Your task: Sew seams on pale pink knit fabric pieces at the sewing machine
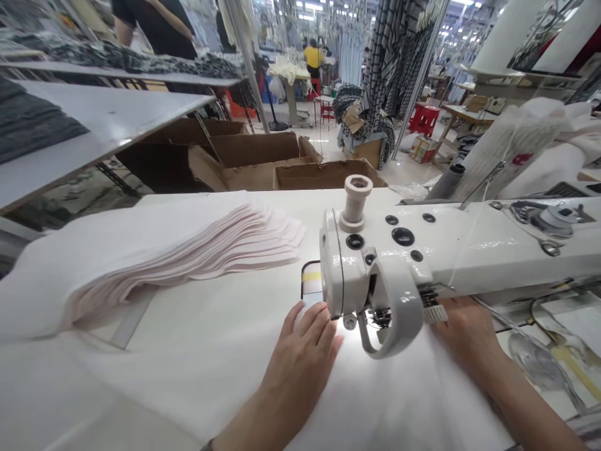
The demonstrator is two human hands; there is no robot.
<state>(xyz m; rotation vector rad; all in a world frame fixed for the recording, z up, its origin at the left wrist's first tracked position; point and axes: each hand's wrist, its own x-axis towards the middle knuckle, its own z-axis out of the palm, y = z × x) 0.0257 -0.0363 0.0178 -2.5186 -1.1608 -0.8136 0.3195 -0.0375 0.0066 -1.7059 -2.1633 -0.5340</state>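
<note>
White cloth (399, 401) lies spread over the sewing table and runs under the head of a white sewing machine (493, 244). My left hand (305, 351) rests on this cloth just left of the needle area, fingers laid down and the thumb toward the needle. Behind the machine's grey curved guard (406, 313), my right hand (464, 329) reaches in on the right side; its fingertips are hidden by the machine. The needle and presser foot are mostly covered by the guard, with a bright light beneath.
A fanned stack of pale pink-white fabric pieces (225, 244) lies left of the machine. Cardboard boxes (263, 150) stand beyond the table. Grey tables with dark fabric (141, 62) are at the back left, where a person in dark clothing stands. A thread cone (448, 181) is at right.
</note>
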